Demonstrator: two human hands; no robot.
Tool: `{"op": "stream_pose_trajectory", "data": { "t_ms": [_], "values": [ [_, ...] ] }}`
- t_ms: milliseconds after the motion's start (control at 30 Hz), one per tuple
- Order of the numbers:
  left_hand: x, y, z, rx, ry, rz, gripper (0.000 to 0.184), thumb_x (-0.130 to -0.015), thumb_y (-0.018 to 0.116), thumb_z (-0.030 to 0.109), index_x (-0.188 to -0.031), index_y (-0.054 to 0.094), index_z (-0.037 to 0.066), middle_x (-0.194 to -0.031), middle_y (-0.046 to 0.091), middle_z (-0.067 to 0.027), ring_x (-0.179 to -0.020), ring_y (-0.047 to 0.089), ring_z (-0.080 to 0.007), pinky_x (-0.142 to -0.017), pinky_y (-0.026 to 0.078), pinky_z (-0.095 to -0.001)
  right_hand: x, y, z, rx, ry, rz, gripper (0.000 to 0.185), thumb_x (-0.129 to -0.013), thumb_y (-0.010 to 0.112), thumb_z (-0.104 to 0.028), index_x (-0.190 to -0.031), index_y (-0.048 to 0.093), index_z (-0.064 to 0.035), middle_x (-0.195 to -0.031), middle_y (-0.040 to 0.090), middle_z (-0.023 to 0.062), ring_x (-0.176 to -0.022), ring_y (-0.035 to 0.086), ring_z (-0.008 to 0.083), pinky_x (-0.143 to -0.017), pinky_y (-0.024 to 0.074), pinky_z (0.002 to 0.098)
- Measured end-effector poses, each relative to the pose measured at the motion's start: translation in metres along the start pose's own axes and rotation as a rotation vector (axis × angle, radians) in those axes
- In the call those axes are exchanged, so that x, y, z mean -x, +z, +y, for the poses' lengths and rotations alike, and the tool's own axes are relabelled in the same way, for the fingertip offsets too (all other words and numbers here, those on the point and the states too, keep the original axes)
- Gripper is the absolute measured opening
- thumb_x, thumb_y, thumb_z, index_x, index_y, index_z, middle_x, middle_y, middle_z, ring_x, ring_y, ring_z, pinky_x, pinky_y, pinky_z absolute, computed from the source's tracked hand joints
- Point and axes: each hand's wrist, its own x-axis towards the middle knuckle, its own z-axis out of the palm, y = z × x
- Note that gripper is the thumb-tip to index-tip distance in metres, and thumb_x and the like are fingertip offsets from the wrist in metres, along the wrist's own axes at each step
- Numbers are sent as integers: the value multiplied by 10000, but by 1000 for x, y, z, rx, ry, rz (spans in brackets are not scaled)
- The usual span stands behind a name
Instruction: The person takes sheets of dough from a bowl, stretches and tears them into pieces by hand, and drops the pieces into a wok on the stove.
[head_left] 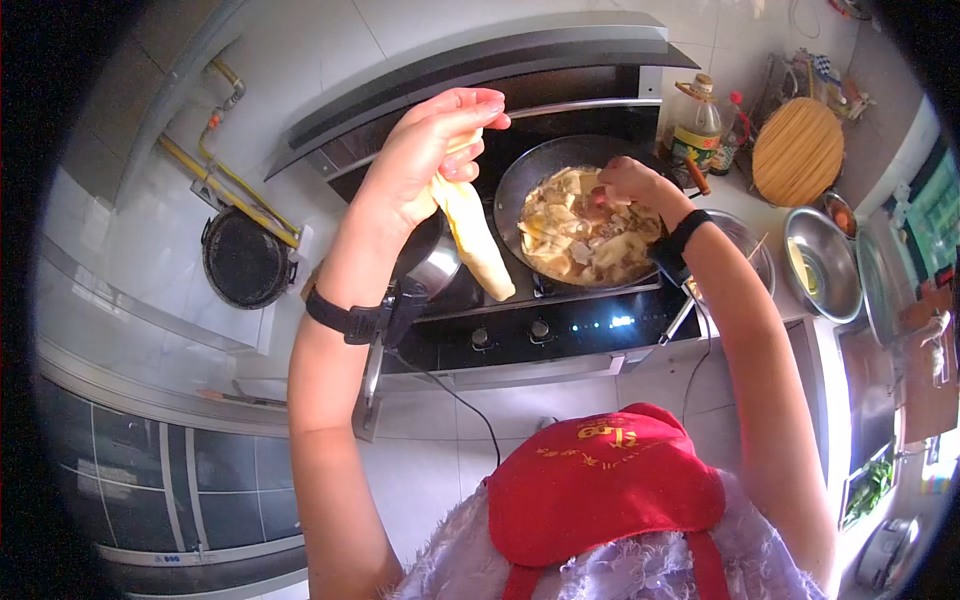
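Observation:
My left hand (450, 135) is raised to the left of the wok, fingers wrapped around the top of a long pale-yellow piece of dough (475, 243). The dough hangs down in front of the stove's edge. My right hand (632, 182) is over the right side of the black wok (512, 180), fingers curled together and pointing down; whatever they hold, if anything, is too small to make out. Inside the wok lie flat pale dough pieces (570, 225) in a brownish broth with chunks of other food.
A pot (432, 265) stands left of the wok on the black stove (510, 332). To the right are an oil bottle (697, 125), a round wooden board (798, 153) and a metal bowl (825, 262). A range hood (480, 75) runs behind, and a black pan (245, 258) is at left.

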Motion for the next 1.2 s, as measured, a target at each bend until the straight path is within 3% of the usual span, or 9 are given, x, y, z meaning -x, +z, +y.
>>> {"op": "stream_pose_trajectory", "data": {
  "t_ms": [100, 167, 200, 300, 400, 667, 867, 1000, 1200],
  "values": [
    [0, -2, -1, 14, -10, -5, 269, -924, 627, 143, -1166, 568, 39, -968, 592, -35, -534, 353, 7, -428, 303, -135, 10, 0, -8, -843, 136, 105, 197, -860, 657, -251, -955, 636, -80, -836, 666, 57, -817, 678, 207, -593, 552, 371],
    [-1, -2, -2, 9, -11, -8, 270, -924, 627, 143, -1167, 567, 40, -967, 592, -34, -535, 355, 8, -425, 300, -136, 2, 7, 1, -855, 194, 57, 202, -837, 679, -218, -969, 635, -71, -879, 673, 66, -819, 685, 204, -593, 557, 341],
    [0, -1, -3, 14, -13, -16, 270, -924, 627, 144, -1166, 568, 41, -966, 592, -33, -533, 358, 8, -424, 300, -136, -3, 6, 0, -637, 291, 2, 203, -828, 684, -196, -977, 636, -67, -904, 675, 69, -816, 689, 203, -587, 558, 324],
    [-2, 2, -1, 22, -21, -41, 269, -925, 627, 146, -1166, 568, 41, -961, 592, -31, -529, 364, 8, -425, 299, -138, -20, 3, 30, 104, -393, -2, 236, -808, 693, -177, -1009, 642, -64, -919, 686, 65, -794, 696, 195, -561, 553, 289],
    [0, 9, 0, 20, -25, -54, 264, -928, 624, 147, -1163, 570, 38, -951, 591, -35, -523, 363, 6, -433, 301, -140, -8, 9, 9, -165, 251, -22, 313, -773, 726, -211, -1054, 669, -85, -888, 683, 55, -716, 666, 178, -545, 553, 325],
    [-2, 23, 2, 107, -11, -80, 281, -949, 627, 256, -1097, 586, 21, -858, 556, -33, -516, 352, -3, -460, 319, -154, 16, -22, -57, -512, 450, 43, 409, -876, 644, -426, -1170, 655, -142, -1143, 670, 45, -947, 654, 207, -804, 525, 345],
    [-14, 55, -2, 89, 67, -57, 280, -943, 636, 283, -1029, 589, 21, -832, 569, -39, -511, 370, -23, -472, 342, -172, 105, -82, -196, -1067, -327, -23, 640, -948, 550, -504, -1336, 479, -1, -1222, 607, 86, -1217, 510, 155, -1014, 397, 326],
    [-10, 94, -2, -42, 240, 18, 266, -942, 638, 293, -963, 581, 33, -807, 620, -77, -567, 548, -96, -524, 452, -218, 145, -73, -248, -911, -230, 353, 518, -860, 717, -190, -1282, 498, 16, -1102, 650, 109, -1022, 601, 163, -881, 467, 292],
    [-9, 135, -9, -71, 329, -69, 275, -966, 596, 299, -966, 573, 25, -829, 645, -103, -702, 681, -198, -641, 558, -287, 168, -62, -243, -1098, -139, 635, 283, -925, 616, -246, -1053, 591, 5, -872, 630, 72, -796, 564, 129, -734, 460, 283]
  ]
}}
